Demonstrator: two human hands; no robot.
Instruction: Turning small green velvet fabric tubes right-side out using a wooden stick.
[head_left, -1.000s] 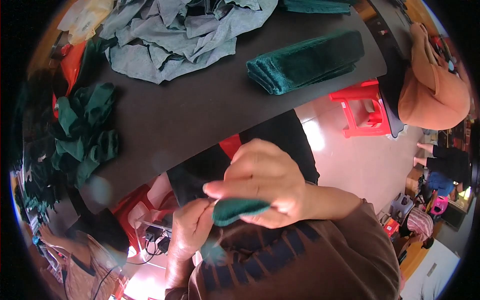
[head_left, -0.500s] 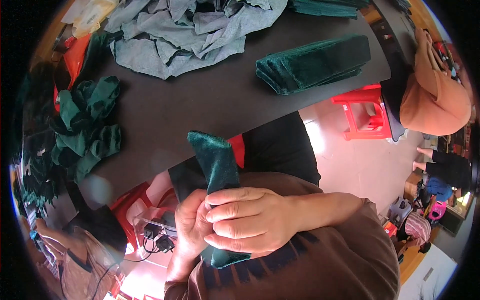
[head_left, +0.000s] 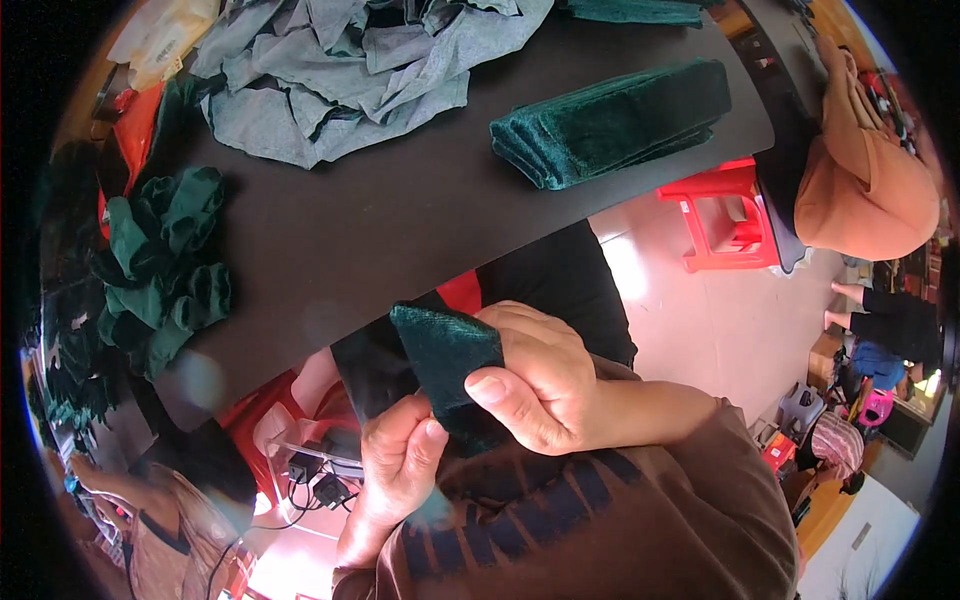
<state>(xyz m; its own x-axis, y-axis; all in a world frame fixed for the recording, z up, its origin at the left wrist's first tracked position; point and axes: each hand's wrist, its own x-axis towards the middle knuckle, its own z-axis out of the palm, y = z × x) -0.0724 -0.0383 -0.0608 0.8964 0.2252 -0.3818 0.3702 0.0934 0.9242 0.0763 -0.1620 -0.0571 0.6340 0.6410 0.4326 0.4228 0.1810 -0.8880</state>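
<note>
A dark green velvet strip (head_left: 445, 365), folded flat with a slanted end, is held over my lap just off the table's near edge. My right hand (head_left: 540, 385) grips its right side, thumb on the near face and fingers behind. At the lower left edge, my left hand (head_left: 400, 455) pinches the fabric between thumb and forefinger. On the table, a neat stack of green velvet strips (head_left: 620, 125) lies to the far right. A loose heap of crumpled green velvet pieces (head_left: 165, 265) is at the left.
Grey-backed cloth (head_left: 340, 85) spreads over the far part of the dark table (head_left: 330, 230). More green velvet (head_left: 640, 10) lies at the far edge. Red stools (head_left: 715, 215) stand right. A person in orange (head_left: 865, 190) sits far right, another (head_left: 170, 510) lower left. Black adapters (head_left: 330, 490) are nearby.
My right hand has turned over and moved up, so its thumb now faces me. The strip's far end has dropped slightly, and my left hand has shifted to its lower edge.
</note>
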